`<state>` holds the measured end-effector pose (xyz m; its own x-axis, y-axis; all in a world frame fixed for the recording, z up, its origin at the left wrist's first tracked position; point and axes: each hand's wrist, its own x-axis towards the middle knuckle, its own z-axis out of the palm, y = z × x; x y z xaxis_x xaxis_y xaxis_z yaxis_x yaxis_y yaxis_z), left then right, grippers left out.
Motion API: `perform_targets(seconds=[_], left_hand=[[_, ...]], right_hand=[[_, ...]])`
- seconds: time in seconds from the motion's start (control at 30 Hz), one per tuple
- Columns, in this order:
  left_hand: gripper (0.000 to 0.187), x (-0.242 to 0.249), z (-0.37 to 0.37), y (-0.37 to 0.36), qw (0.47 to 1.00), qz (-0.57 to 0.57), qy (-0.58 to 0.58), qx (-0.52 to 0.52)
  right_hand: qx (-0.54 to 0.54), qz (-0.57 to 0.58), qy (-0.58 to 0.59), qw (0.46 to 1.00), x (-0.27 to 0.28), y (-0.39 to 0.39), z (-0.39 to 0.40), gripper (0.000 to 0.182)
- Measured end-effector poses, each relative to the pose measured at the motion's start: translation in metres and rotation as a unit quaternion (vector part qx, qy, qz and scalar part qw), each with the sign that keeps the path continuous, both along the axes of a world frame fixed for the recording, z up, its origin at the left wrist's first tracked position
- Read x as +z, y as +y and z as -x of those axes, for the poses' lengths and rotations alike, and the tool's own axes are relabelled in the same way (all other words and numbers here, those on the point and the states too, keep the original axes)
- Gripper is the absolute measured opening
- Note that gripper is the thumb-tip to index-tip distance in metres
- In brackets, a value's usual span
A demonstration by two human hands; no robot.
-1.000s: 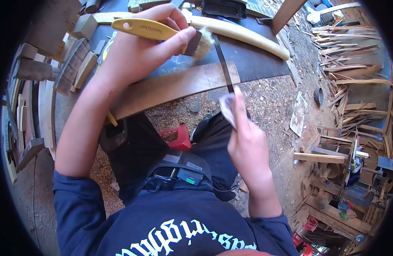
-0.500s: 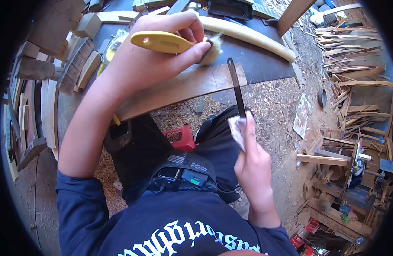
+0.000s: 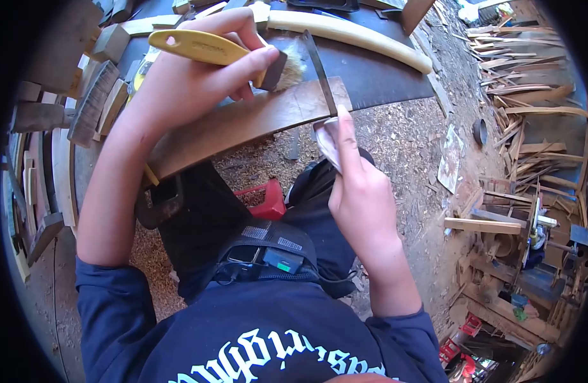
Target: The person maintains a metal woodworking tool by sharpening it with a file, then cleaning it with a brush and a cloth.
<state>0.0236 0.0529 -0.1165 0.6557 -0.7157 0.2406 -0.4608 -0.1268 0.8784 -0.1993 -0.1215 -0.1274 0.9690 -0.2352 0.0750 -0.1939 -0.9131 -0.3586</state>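
My left hand [image 3: 192, 83] is closed round a paintbrush [image 3: 201, 48] with a yellow handle. Its pale bristles point right, over the dark bench top beside a wooden board [image 3: 243, 132]. In my right hand [image 3: 364, 185] is a long, narrow dark metal strip [image 3: 320, 71], with a whitish folded cloth [image 3: 328, 142] wrapped at its lower part. The strip slants up and left across the board's right end, its tip near a curved pale wooden piece [image 3: 364, 42]. The bristles are left of the strip, apart from it.
Wood blocks [image 3: 96, 102] crowd the left side. A clamp [image 3: 160, 201] sits at the board's near left end. Below is a red plastic object [image 3: 268, 201] between my legs. Wood strips [image 3: 543, 112] are piled at the right, above a machine [image 3: 536, 236].
Both hands have moved left. The right hand has also risen, bringing the metal strip further over the bench and board. The brush is more fully in view, still in my left hand.
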Motion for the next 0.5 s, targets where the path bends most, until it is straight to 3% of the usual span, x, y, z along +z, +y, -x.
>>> perform_targets(seconds=[0.13,0.27,0.3,0.33,0.5], left_hand=[[0.022,-0.002,-0.002,0.003,1.000,0.010,0.002,-0.008],[0.021,-0.003,0.001,-0.001,0.992,0.015,-0.127,0.000],[0.019,0.003,0.005,0.000,1.000,0.002,-0.009,-0.006],[0.018,0.002,0.003,0.001,1.000,-0.001,0.005,-0.007],[0.018,-0.002,-0.001,0.001,0.998,0.009,-0.068,-0.003]], right_hand=[[0.007,-0.061,-0.021,0.998,0.002,0.005,0.028,0.081],[-0.009,-0.060,0.041,0.997,0.013,0.006,0.023,0.078],[-0.002,-0.042,0.037,0.998,0.010,0.003,0.005,0.079],[0.006,-0.020,0.029,0.999,0.009,0.000,-0.007,0.081],[-0.008,-0.060,-0.025,0.998,-0.001,0.010,0.029,0.080]])
